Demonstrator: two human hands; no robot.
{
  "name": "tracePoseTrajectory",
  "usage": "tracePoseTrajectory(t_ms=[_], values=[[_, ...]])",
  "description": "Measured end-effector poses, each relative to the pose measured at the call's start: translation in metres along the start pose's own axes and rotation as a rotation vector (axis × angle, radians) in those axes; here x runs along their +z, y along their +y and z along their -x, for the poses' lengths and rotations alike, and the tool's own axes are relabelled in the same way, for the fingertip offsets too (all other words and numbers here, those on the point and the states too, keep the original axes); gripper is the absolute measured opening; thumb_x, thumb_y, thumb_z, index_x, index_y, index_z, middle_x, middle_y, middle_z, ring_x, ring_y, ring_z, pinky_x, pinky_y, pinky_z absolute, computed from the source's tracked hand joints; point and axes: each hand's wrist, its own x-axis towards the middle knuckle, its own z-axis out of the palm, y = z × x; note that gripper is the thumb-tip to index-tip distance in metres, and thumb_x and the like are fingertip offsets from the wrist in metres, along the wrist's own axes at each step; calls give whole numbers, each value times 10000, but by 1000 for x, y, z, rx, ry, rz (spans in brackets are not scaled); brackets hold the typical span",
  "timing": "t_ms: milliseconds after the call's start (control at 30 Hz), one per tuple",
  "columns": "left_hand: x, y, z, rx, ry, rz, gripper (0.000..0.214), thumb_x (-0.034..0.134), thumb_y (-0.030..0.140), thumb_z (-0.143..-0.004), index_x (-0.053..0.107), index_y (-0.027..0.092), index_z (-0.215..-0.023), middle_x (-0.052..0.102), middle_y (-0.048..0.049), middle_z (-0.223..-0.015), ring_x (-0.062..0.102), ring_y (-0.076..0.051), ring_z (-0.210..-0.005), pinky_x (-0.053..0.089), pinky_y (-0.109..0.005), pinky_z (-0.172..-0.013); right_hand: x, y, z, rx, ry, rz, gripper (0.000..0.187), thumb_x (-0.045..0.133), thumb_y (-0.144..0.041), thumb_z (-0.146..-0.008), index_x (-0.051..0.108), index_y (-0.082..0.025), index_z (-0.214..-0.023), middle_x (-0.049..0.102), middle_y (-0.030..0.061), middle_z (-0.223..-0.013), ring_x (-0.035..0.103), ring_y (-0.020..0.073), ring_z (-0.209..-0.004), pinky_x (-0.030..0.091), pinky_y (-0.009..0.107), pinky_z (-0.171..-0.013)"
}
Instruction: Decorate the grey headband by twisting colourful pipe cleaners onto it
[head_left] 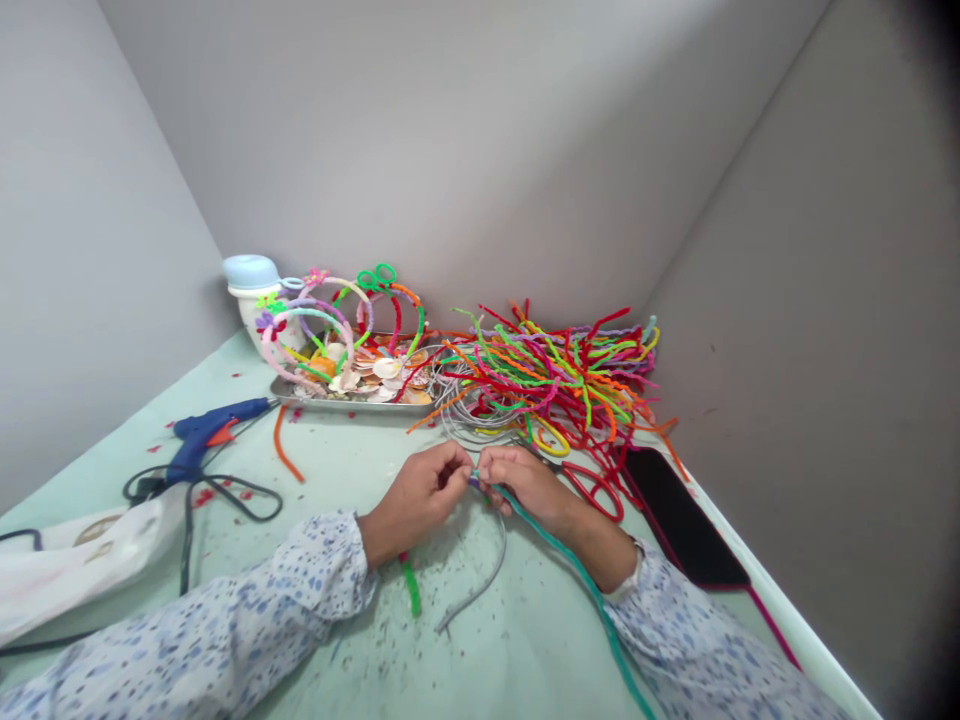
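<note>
My left hand (417, 494) and my right hand (526, 482) meet over the pale green table, both pinched together on one end of a grey headband (486, 580) where a teal pipe cleaner (581, 580) is wound onto it. The teal pipe cleaner trails back along my right forearm toward the bottom edge. The headband curves down between my arms. A short green pipe cleaner piece (410, 588) lies under my left wrist.
A heap of coloured pipe cleaners (559, 375) lies just beyond my hands, with red-handled scissors (596, 490) and a black phone (679, 515) at right. A tray (337, 402) with shells and decorated headbands (341, 315) stands at the back. A blue glue gun (210, 432) and cable lie left.
</note>
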Motion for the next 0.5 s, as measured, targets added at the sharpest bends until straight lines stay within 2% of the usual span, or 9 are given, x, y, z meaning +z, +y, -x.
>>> tracePoseTrajectory(t_ms=[200,500], values=[[1,-1,1,-12,24,-22,100,461,129,-789,545,156,-743,487,42,-622,425,-97,-587,329,-200,-549,1,-1,1,-8,-10,16,86,517,-202,-693,560,-164,-628,477,-50,-479,409,73,-376,325,177,-349],[4,-2,0,-62,40,4,83,465,157,-792,525,160,-734,457,49,-611,405,-97,-573,317,-202,-536,0,1,0,-3,-8,19,94,527,-223,-704,560,-167,-636,480,-48,-489,415,78,-392,339,177,-353]])
